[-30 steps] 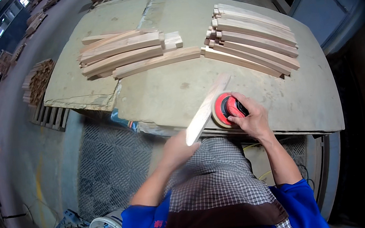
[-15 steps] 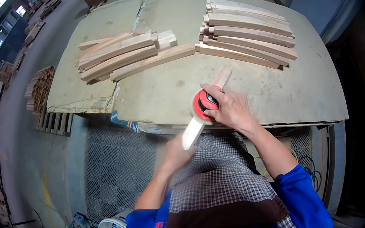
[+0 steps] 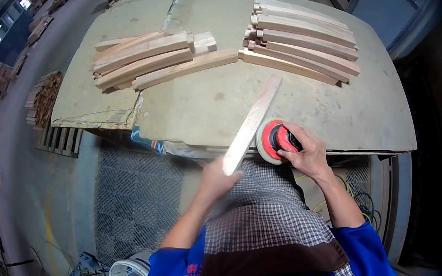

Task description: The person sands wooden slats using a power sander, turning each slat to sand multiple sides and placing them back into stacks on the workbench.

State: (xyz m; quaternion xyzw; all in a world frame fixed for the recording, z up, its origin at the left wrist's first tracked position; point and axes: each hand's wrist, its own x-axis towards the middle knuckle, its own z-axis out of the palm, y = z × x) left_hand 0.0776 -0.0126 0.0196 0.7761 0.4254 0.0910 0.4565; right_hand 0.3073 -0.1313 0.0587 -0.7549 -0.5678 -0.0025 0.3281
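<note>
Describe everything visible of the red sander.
The sander has a rounded, plastic-looking red-and-black body and a pale round pad. It is tilted, pad side leftward, at the table's near edge, gripped by the right hand. It is just right of the wooden strip; whether they touch is unclear.

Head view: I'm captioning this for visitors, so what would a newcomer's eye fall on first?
Probably the bright red sander in the right hand, by the front edge of the table. Just left of it, the left hand grips the near end of a pale wooden strip. Farther back on the table lie a left wooden pile and a right wooden pile.
</note>
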